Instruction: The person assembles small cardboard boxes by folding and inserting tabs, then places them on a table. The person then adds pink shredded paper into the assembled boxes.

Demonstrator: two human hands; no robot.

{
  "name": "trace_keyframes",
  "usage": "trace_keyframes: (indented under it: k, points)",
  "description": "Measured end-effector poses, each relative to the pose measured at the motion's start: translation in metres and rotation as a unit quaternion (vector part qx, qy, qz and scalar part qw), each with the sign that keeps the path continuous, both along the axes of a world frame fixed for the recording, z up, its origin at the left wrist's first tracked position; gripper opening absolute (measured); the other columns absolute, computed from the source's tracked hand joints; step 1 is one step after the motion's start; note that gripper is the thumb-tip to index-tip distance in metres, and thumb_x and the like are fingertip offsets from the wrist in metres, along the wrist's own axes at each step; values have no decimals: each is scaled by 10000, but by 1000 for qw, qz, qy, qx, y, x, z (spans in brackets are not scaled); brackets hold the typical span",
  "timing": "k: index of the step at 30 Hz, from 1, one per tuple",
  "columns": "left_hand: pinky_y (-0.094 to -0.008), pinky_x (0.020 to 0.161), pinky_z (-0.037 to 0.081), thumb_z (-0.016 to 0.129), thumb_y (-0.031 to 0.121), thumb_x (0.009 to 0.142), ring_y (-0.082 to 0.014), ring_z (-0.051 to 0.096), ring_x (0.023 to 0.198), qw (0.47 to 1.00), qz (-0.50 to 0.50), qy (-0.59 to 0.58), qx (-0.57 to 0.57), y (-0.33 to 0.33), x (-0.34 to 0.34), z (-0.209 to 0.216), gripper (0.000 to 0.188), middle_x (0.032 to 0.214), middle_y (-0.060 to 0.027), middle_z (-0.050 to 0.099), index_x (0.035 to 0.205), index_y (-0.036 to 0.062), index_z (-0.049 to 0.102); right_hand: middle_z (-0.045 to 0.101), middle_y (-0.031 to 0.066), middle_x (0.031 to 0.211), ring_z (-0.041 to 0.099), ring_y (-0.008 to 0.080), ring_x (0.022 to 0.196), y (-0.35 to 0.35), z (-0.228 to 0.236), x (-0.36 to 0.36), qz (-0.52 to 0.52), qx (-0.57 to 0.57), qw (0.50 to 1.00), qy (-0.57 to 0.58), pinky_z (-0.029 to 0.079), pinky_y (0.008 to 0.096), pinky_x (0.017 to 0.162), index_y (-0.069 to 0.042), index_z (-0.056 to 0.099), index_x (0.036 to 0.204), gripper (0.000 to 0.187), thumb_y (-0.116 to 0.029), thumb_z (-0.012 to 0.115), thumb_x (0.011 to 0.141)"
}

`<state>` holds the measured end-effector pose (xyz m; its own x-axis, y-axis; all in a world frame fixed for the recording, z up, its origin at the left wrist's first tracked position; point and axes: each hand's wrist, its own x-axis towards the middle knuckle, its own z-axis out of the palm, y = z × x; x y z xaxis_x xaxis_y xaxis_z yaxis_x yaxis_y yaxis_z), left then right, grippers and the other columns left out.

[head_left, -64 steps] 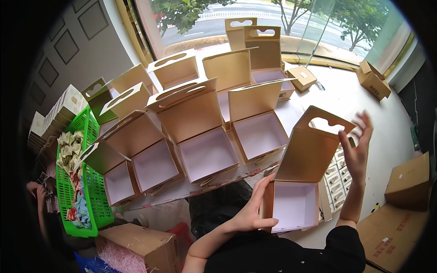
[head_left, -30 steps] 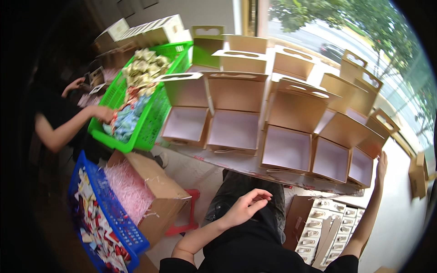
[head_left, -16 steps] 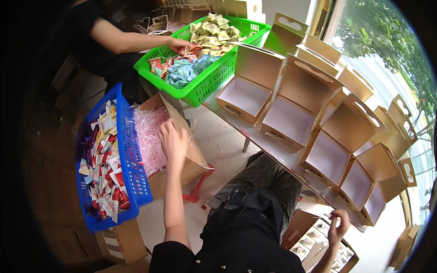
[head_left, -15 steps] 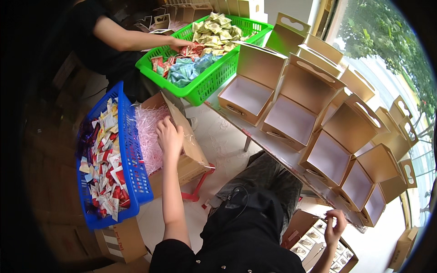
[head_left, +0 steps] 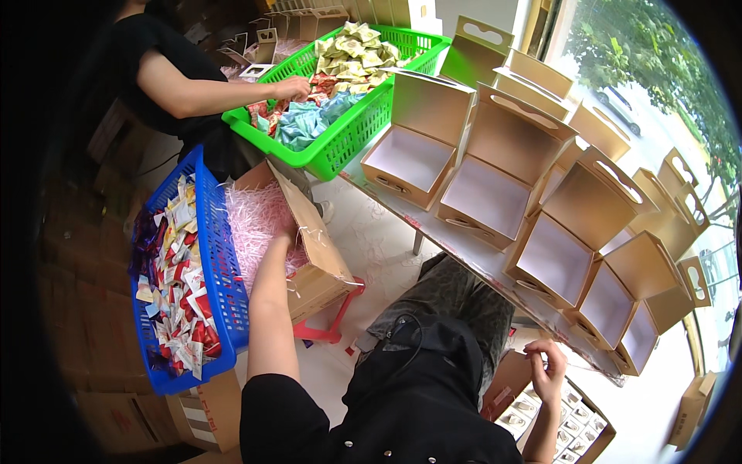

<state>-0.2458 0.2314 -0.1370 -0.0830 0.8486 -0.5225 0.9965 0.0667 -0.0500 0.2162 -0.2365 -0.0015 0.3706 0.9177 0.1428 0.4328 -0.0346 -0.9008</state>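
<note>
My left hand (head_left: 280,233) reaches down into an open cardboard box (head_left: 325,267) filled with pink shredded paper (head_left: 249,220); its fingers are sunk in the shreds and hidden. My right hand (head_left: 546,372) hangs by my right thigh with the fingers curled and nothing visible in them, just above a low carton of small packets (head_left: 558,418). A row of open tan gift boxes with white insides (head_left: 495,195) stands on the table (head_left: 464,249) in front of me.
A blue basket (head_left: 226,267) of red and white sachets sits left of the shred box. A green basket (head_left: 349,147) of wrapped sweets stands on the table's far end, another person's hand (head_left: 294,88) in it. A red stool (head_left: 332,329) holds the shred box.
I turned left from the gift boxes. My left hand dropped from the table to the shred box and now sits deeper in the pink paper; my right hand came down beside my thigh.
</note>
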Motion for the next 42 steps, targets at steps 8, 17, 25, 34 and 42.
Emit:
trace_keyframes:
  k: [8, 17, 25, 34, 42]
  points:
    - [-425, 886, 484, 512, 115, 806, -343, 584, 1081, 994, 6, -8, 109, -12, -25, -3, 312, 1146, -243, 590, 1065, 2, 646, 624, 99, 800, 602, 177, 727, 2, -4, 7, -12, -16, 1000, 5, 476, 268, 682, 23, 605, 864, 179, 117, 502, 753]
    - [-474, 829, 486, 484, 61, 802, -418, 618, 933, 956, 46, -27, 289, -57, 9, 78, 237, 956, -287, 629, 927, -39, 659, 615, 94, 794, 591, 174, 716, 36, 13, -7, 56, -3, 997, -52, 468, 273, 664, 14, 604, 854, 179, 111, 485, 762]
    - [-471, 764, 507, 517, 141, 844, -389, 634, 887, 903, 99, 15, 417, -93, 37, 185, 243, 928, -234, 653, 1007, -4, 624, 635, 101, 819, 615, 198, 741, 58, 5, -17, 65, -9, 998, 13, 485, 277, 678, -3, 624, 868, 200, 119, 522, 747]
    - [-432, 856, 502, 537, 181, 822, -310, 600, 1084, 992, 50, 38, 111, -46, -3, 36, 273, 1131, -177, 629, 1023, 82, 693, 636, 109, 835, 612, 182, 734, 73, 1, -24, 118, 4, 991, 62, 486, 268, 680, 22, 612, 865, 170, 110, 497, 775]
    - [-480, 702, 533, 574, 141, 792, -361, 670, 765, 839, 140, 2, 526, -152, 79, 246, 208, 862, -206, 662, 938, -7, 588, 620, 97, 814, 579, 148, 710, 96, 11, -38, 126, 10, 989, 71, 464, 250, 659, 42, 596, 849, 168, 122, 467, 776]
